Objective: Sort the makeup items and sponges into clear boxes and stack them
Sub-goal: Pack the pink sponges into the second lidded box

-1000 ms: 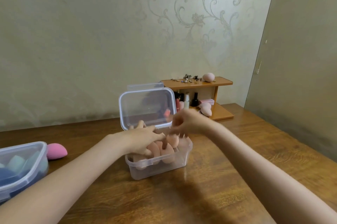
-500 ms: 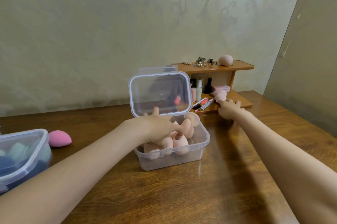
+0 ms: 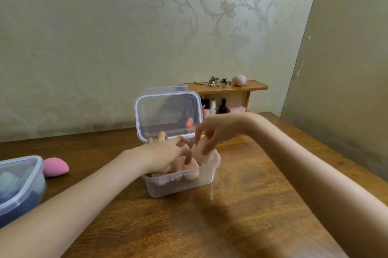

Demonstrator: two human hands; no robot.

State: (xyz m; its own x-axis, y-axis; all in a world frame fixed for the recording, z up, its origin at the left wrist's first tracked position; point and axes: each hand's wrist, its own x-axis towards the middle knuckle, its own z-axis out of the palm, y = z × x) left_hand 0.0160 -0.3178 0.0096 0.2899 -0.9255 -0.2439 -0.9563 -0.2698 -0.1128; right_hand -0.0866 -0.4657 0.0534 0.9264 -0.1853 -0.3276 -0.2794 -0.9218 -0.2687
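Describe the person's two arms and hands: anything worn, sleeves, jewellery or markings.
Both forearms are bare from the picture's edge to the wrist, with no sleeve in view. The left hand and right hand wear no gloves, and no watch, bracelet or ring shows. No markings are visible. The fingernails are too blurred to judge.

The table (image 3: 241, 215) is wood, brown, polished to a soft sheen with visible grain; the box (image 3: 184, 182) is clear plastic, smooth, slightly cloudy, its lid (image 3: 168, 115) glossy with a thicker milky rim; the sponges (image 3: 189, 168) inside look matt, soft foam, peach; the sponge (image 3: 200, 149) in the right hand (image 3: 218, 129) is the same matt foam; the pink sponge (image 3: 55, 167) is matt too; the second box (image 3: 21, 184) is clear plastic; the shelf (image 3: 231, 87) is smooth varnished wood; the wall (image 3: 105, 47) is matt with a faintly shiny raised pattern.
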